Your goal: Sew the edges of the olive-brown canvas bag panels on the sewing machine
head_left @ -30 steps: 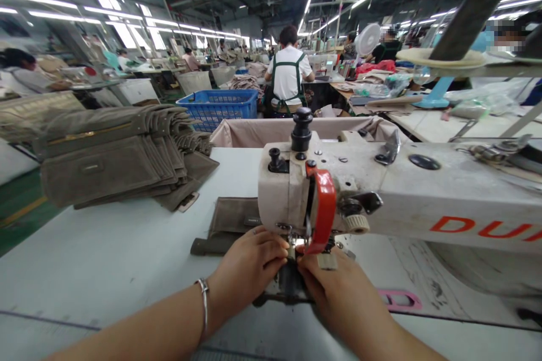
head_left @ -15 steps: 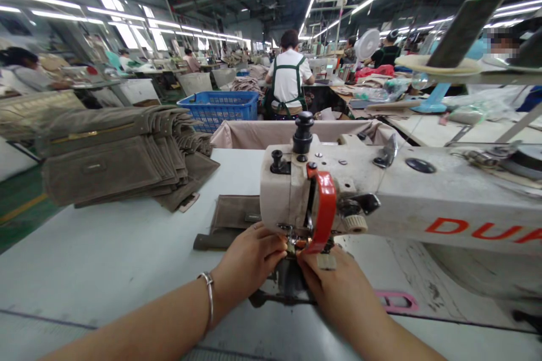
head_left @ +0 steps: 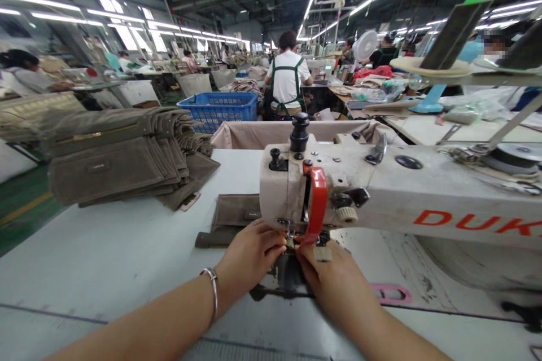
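A grey-brown fabric piece [head_left: 228, 211] with a small dark label lies under the head of a white sewing machine [head_left: 277, 186]. My left hand [head_left: 256, 248], with a bracelet at the wrist, is closed on the near edge of this fabric, thumb and fingers pinched just left of the needle. Opposite it, my right hand [head_left: 334, 273] is closed at the same edge, right of the presser foot, its fingertips partly hidden behind the red guard [head_left: 317, 203]. The fabric between the hands is mostly covered by fingers and machine.
Left on the table stands a pile of similar fabric pieces [head_left: 118, 163]. Behind the machine is a cloth-lined bin [head_left: 249, 134], with a blue basket [head_left: 218, 110] beyond it. A pink plastic piece [head_left: 393, 293] lies right of my right hand. A co-worker [head_left: 288, 76] sits ahead.
The view has shifted slightly, so the machine appears a little further left. Both hands stay at the needle area with almost no visible movement.
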Motion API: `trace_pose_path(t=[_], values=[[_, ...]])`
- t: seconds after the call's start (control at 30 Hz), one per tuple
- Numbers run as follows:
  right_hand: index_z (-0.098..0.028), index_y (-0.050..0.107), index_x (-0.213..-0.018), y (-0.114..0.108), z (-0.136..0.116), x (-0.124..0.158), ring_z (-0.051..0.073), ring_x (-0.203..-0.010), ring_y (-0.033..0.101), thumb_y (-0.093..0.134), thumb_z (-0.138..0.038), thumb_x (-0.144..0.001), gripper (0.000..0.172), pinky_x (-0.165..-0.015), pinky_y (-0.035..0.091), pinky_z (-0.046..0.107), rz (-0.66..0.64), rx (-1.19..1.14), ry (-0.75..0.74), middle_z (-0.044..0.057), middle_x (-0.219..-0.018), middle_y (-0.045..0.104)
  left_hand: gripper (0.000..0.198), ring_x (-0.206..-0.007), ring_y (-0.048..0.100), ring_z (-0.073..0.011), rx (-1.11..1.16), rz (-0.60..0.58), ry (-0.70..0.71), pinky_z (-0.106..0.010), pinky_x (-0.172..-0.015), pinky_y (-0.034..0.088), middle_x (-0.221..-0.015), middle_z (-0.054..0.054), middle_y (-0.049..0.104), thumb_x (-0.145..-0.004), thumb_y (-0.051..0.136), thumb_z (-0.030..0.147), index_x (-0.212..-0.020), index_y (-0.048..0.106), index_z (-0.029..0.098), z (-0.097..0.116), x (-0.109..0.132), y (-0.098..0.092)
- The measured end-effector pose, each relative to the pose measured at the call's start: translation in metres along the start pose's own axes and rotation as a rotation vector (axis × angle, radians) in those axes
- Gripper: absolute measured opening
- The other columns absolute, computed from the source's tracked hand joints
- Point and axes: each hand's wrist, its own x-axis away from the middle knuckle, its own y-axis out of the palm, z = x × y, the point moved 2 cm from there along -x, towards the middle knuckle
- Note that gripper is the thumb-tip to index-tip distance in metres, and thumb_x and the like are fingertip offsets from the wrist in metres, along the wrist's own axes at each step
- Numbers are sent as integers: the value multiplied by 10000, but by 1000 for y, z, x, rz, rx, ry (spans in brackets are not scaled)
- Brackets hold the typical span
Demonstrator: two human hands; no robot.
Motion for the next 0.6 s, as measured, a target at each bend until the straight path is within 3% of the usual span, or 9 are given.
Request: trace_pose_path(t=[0.4,0.6], values=[[-165,609,-823,2,-1,3,220,-807,556,545,-71,-852,116,-746,485,313,-21,-6,1,60,-776,593,132,-890,639,-174,24,-5,9,-301,-871,524,-943,-19,707,-802,695,81,-869,683,195,3,4,0],[-169,625,-897,-1,1,4,218,-838,582,526,-65,-862,148,-747,513,317,-18,-54,25,77,-877,630,130,-969,609,-204,-13,-36,-23,-338,-897,498,-992,-41,682,-813,705,120,-917,663,186,1,-2,-2]])
